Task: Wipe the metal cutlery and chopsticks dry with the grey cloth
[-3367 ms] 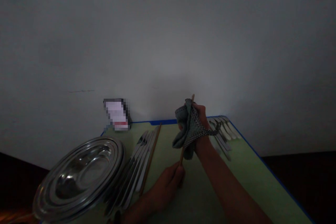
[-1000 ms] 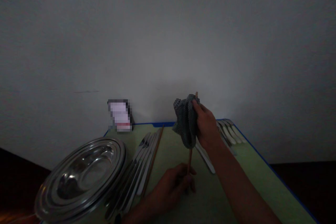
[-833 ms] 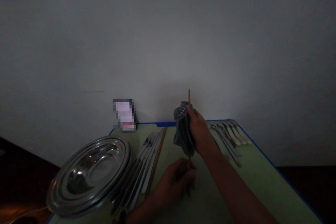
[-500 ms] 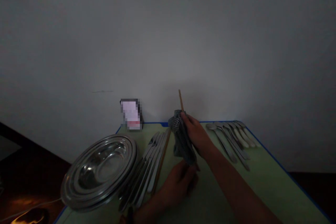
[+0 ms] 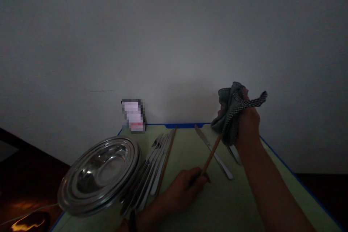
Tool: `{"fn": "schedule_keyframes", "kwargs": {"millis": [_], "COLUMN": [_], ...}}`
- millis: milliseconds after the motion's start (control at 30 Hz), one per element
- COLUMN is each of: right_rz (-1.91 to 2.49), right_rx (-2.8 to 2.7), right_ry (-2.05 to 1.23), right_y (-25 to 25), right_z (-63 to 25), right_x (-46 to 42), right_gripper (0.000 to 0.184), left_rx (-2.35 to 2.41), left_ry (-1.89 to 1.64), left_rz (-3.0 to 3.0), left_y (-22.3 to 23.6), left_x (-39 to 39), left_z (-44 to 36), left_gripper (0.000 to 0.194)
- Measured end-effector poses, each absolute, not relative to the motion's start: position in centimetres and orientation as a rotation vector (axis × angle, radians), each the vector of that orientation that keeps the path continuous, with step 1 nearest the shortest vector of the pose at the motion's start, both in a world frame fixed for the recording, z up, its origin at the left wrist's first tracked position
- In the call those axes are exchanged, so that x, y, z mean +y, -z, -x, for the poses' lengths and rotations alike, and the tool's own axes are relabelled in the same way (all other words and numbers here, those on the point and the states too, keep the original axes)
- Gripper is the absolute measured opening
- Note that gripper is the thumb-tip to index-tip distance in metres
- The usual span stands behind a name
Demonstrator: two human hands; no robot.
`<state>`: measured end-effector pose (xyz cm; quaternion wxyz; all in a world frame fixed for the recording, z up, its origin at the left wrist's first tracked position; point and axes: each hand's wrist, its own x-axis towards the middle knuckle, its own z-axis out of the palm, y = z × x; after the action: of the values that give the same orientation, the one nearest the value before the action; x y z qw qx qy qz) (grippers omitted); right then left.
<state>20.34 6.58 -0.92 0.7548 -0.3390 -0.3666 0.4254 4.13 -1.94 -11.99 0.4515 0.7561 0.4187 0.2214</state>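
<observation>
My left hand [image 5: 187, 188] is closed on the near end of a wooden chopstick [image 5: 211, 156], which slants up and to the right above the table. The other end goes into a grey cloth [image 5: 230, 116] with a checked edge, bunched up in my right hand [image 5: 248, 125]. The fingers of that hand wrap round the cloth, and the chopstick's far end is hidden in it. Below lies a table knife [image 5: 214, 152]. Another chopstick [image 5: 166, 157] rests left of my left hand, beside a row of several table knives [image 5: 150, 172].
Stacked shiny metal plates [image 5: 108, 172] stand on the left of the green table [image 5: 187, 145] with its blue edge. A phone with a blurred screen [image 5: 133, 116] leans on the wall behind. My right hand and cloth mostly cover the cutlery at the right, where a handle [image 5: 234, 154] shows.
My right hand and the cloth have moved right and up along the chopstick, baring its lower part. The chopstick now leans to the right. A knife at the right has come into view.
</observation>
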Motion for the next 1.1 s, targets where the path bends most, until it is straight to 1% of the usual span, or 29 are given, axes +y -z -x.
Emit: {"fn": "schedule_keyframes", "kwargs": {"millis": [233, 367, 500, 600, 733, 833, 933, 1000, 1100], "right_rz": [0.684, 0.646, 0.644, 0.658, 0.712, 0.715, 0.675, 0.667, 0.653], "right_rx": [-0.650, -0.688, -0.806, -0.936, -1.049, -0.984, -0.875, -0.823, -0.764], "right_ry": [-1.093, -1.213, -1.304, -1.287, -1.207, -1.211, -1.199, -1.157, -1.097], "right_y": [1.7, 2.3, 3.1, 3.6, 3.7, 3.4, 2.6, 2.1, 1.3], "right_z": [-17.8, -16.6, -15.0, -14.3, -14.7, -15.8, -17.3, -18.4, -19.7], "right_x": [7.0, 6.8, 6.2, 6.0, 6.4, 6.8, 7.2, 7.3, 7.3], "right_gripper": [0.043, 0.043, 0.039, 0.038, 0.043, 0.045, 0.047, 0.047, 0.046], "left_rx": [1.050, 1.042, 1.028, 0.999, 1.034, 1.100, 1.121, 1.103, 1.077], "left_ry": [-0.584, -0.625, -0.699, -0.734, -0.748, -0.744, -0.653, -0.569, -0.547], "left_rz": [-1.748, -1.674, -1.563, -1.498, -1.469, -1.524, -1.721, -1.826, -1.864], "left_y": [12.4, 12.5, 12.7, 13.0, 13.0, 12.5, 12.0, 11.7, 11.6], "left_x": [-2.1, -2.0, -1.9, -1.8, -1.7, -1.8, -2.0, -2.1, -2.2], "left_z": [-3.9, -4.1, -4.3, -4.4, -4.4, -4.3, -4.0, -3.9, -3.8], "left_gripper": [0.042, 0.042, 0.042, 0.041, 0.044, 0.047, 0.048, 0.047, 0.042]}}
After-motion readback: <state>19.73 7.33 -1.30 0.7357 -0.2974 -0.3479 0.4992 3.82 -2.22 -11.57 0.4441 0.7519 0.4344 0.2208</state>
